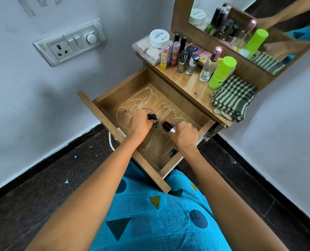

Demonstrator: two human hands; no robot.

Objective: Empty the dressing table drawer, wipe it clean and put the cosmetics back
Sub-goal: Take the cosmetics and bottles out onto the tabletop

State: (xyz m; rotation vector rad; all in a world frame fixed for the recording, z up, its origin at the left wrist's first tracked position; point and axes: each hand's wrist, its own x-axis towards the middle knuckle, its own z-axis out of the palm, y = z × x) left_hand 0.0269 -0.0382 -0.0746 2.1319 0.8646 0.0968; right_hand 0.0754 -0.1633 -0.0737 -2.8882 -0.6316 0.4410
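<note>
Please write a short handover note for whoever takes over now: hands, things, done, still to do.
Left hand grips a dark bottle over the drawer.
Right hand grips a second bottle.
A small bottle lies by the drawer's right wall.
Other cosmetics stand on the tabletop, cloth beside them.
Done: drawer nearly emptied.
Left: take out these bottles, wipe off the white marks, put the cosmetics back.

tabletop [192,86] | holds: nail polish bottles [191,67], perfume bottle [208,69], green can [222,72], checked cloth [233,98]
</note>
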